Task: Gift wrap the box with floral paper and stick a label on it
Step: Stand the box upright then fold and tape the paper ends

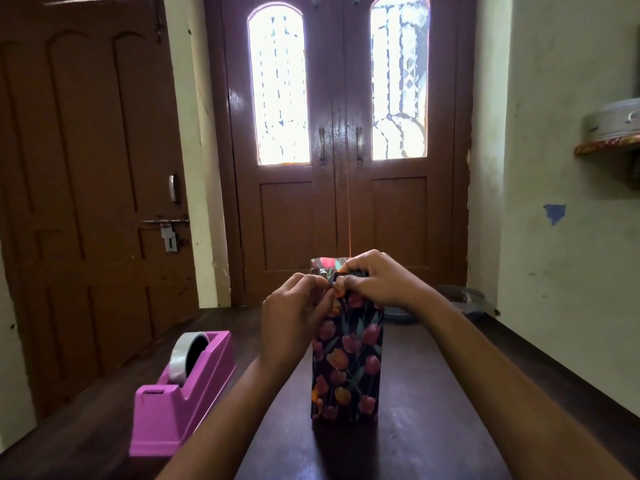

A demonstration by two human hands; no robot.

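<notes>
A tall box (348,362) stands upright on the dark wooden table (433,410), covered in dark paper printed with red and orange tulips. Loose floral paper (320,265) sticks up past the box's top end. My left hand (294,317) pinches the paper at the top left corner. My right hand (377,282) curls over the top from the right, fingers pinching the paper fold beside the left thumb. The top face of the box is hidden behind both hands.
A pink tape dispenser (183,393) with a roll of clear tape sits on the table to the left of the box. A round dish (464,299) lies at the table's far right. Brown double doors stand behind the table.
</notes>
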